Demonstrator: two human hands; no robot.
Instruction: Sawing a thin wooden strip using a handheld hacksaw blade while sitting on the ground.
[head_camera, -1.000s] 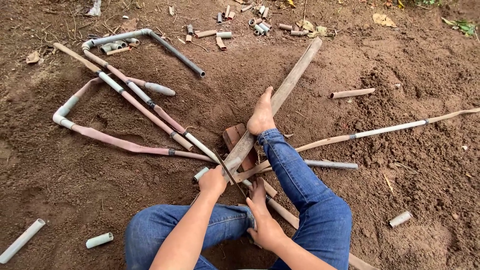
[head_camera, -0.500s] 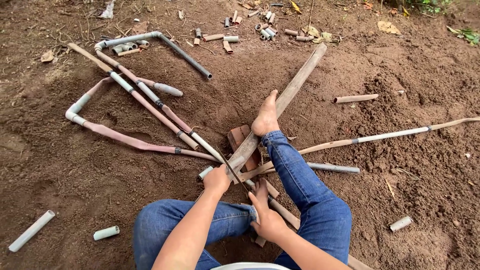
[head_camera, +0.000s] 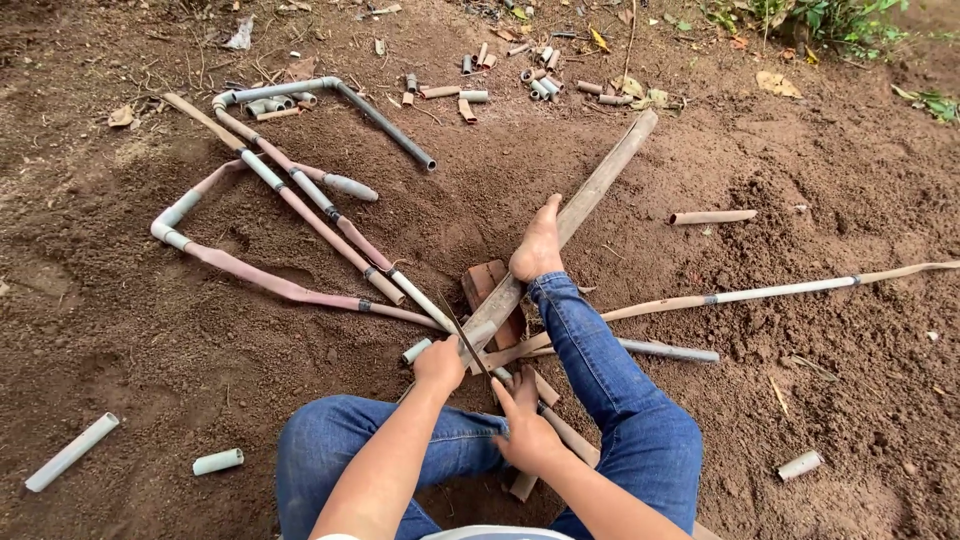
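A person sits on bare dirt (head_camera: 120, 300), a bare foot (head_camera: 538, 245) pinning a long plank (head_camera: 590, 200) that runs over a brick (head_camera: 485, 285). The left hand (head_camera: 440, 362) is closed around the end of a grey pipe (head_camera: 455, 345) lying just beside the plank's near end; its fingers wrap the pipe tight. The right hand (head_camera: 525, 435) sits a little nearer the body, fingers curled together on the handle end of a thin dark saw blade (head_camera: 465, 345) that slants up across the pipe between the two hands; how firmly it grips I cannot tell. More joined pipes (head_camera: 300, 195) spread to the left, with short offcuts (head_camera: 218, 461) near the knee and a scatter of them (head_camera: 540, 85) farther off. As I judge it, the main risk is the blade skipping off the round, dusty pipe toward the left thumb, which sits close to the cut line. The pipe could also roll, since only one hand steadies it on loose soil. The foot lies near the work too, and a jammed blade jerked free could swing toward it or the jeans (head_camera: 600, 370).
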